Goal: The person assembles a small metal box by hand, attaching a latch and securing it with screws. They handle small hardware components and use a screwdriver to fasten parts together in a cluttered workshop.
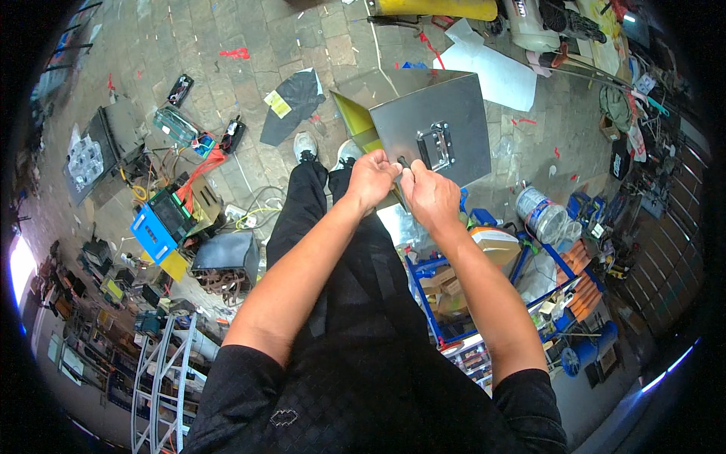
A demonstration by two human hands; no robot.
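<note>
A grey sheet-metal box [397, 125] stands in front of me, its yellow-green inner side [355, 125] showing at the left. On its upper panel sits a metal pull handle [436, 146] with a bracket. My left hand [372, 180] and my right hand [431, 198] meet at the panel's near edge, just left of the handle. Both have thumb and fingers pinched together around a small dark piece [403, 161], too small to name. The fingers hide most of it, and whether it is fixed to the panel I cannot tell.
A blue-framed cart [427, 310] with boxes stands close on my right, beside a paint bucket [541, 212]. At the left lie a blue-and-black case [160, 223], orange cables [204, 170] and a dark metal block [227, 253]. A white sheet [491, 76] lies beyond the box.
</note>
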